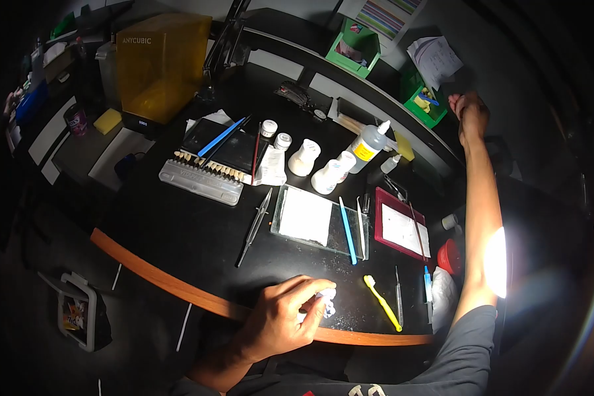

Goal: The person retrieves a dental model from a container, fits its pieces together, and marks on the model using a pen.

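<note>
My left hand [280, 320] is at the table's front edge, its thumb and fingers closed on a small white piece [327, 302]. My right hand [468, 115] is far out at the upper right, beside a green bin [430, 111]; its fingers look curled, and what they hold, if anything, is hidden. White powder specks lie around the white piece. A yellow toothbrush [383, 303] and a thin metal tool [398, 297] lie right of my left hand. Behind it are a glass plate with a white pad [305, 216], a blue-handled tool [348, 231] and tweezers [254, 228].
Bottles [368, 146] and small jars [268, 128] stand at the back. A shade guide [201, 179] lies at the left, below an orange-covered machine [162, 69]. A red tray [402, 224], syringe [428, 294] and red bowl [449, 257] are at the right.
</note>
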Available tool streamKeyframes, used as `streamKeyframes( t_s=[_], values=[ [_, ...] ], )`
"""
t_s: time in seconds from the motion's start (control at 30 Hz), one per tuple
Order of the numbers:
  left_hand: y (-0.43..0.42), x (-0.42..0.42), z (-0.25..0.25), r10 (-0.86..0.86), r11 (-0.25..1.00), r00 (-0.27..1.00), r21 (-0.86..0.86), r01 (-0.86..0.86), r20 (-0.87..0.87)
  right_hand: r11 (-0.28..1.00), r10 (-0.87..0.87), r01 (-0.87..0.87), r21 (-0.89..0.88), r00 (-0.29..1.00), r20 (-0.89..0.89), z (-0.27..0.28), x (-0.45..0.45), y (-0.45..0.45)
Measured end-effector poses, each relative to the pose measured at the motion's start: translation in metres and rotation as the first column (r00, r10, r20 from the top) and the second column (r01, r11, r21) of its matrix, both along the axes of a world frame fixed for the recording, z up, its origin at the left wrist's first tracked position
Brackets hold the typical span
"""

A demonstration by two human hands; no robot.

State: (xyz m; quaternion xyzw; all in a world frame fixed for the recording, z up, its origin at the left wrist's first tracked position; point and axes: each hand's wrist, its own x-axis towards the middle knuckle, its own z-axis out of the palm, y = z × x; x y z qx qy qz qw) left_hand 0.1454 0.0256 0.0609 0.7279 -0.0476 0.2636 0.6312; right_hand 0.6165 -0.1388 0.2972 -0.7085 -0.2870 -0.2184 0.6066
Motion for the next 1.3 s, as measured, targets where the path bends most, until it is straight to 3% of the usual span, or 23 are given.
streamKeyframes(
  t_s=[0.07, 0.13, 0.2, 0.3, 0.43, 0.53, 0.6, 0.67, 0.77, 0.87, 0.97, 1.07, 1.17, 1.23, 1.3],
  values=[
    [0.0, 0.0, 0.001, 0.003, 1.0, 1.0, -0.001, -0.003, 0.002, 0.99, -0.108, 0.099, -0.1, 0.99, -0.089, 0.005, -0.018, 0.007],
    [-0.001, 0.0, 0.001, 0.009, 1.0, 1.0, -0.004, -0.009, 0.009, 0.881, -0.21, 0.258, -0.396, 0.964, 0.16, 0.0, -0.018, 0.014],
    [-0.001, 0.001, 0.002, 0.007, 1.0, 1.0, -0.015, -0.007, -0.002, 0.599, -0.228, 0.477, -0.643, 0.872, 0.434, -0.002, -0.026, 0.021],
    [-0.001, 0.0, 0.001, 0.01, 1.0, 1.0, -0.024, -0.01, -0.011, 0.208, -0.18, 0.578, -0.789, 0.816, 0.55, -0.002, -0.01, 0.028],
    [0.0, -0.001, 0.003, 0.005, 1.0, 0.999, -0.019, -0.005, -0.031, 0.149, -0.243, 0.632, -0.761, 0.769, 0.591, -0.008, 0.008, 0.046],
    [-0.001, 0.0, 0.001, 0.013, 0.999, 0.999, -0.033, -0.014, -0.03, 0.056, -0.17, 0.685, -0.726, 0.723, 0.669, -0.006, 0.039, 0.057],
    [0.0, -0.001, 0.0, 0.025, 0.999, 0.999, -0.03, -0.026, -0.031, 0.036, -0.33, 0.486, -0.873, 0.83, 0.449, 0.003, 0.047, 0.069],
    [0.0, -0.001, -0.001, 0.028, 0.999, 0.999, -0.036, -0.029, -0.035, -0.006, -0.439, 0.332, -0.943, 0.847, 0.301, 0.01, 0.05, 0.077],
    [-0.001, -0.001, -0.001, 0.033, 0.999, 0.999, -0.039, -0.034, -0.037, -0.088, -0.377, 0.45, -0.889, 0.811, 0.447, 0.006, 0.05, 0.081],
    [0.0, -0.001, 0.001, 0.038, 0.999, 0.999, -0.033, -0.038, -0.026, 0.082, -0.305, 0.692, -0.717, 0.702, 0.643, -0.014, 0.062, 0.074],
    [0.0, 0.0, -0.001, 0.032, 0.999, 0.999, -0.037, -0.033, -0.025, 0.07, -0.393, 0.604, -0.794, 0.748, 0.535, 0.001, 0.048, 0.078],
    [-0.001, 0.001, -0.001, 0.044, 0.998, 0.999, -0.039, -0.044, -0.006, 0.234, -0.466, 0.617, -0.751, 0.749, 0.47, 0.015, 0.026, 0.073],
    [-0.001, 0.001, 0.001, 0.041, 0.997, 0.999, -0.061, -0.04, 0.001, 0.489, -0.404, 0.583, -0.649, 0.811, 0.424, 0.012, 0.058, 0.047],
    [-0.001, 0.0, 0.0, 0.044, 0.998, 0.999, -0.046, -0.044, -0.005, 0.694, -0.391, 0.383, -0.609, 0.912, 0.127, 0.017, 0.056, 0.042],
    [-0.001, 0.001, 0.001, 0.048, 0.998, 0.999, -0.044, -0.048, -0.005, 0.82, -0.335, 0.25, -0.514, 0.939, -0.078, 0.021, 0.047, 0.031]
  ],
)
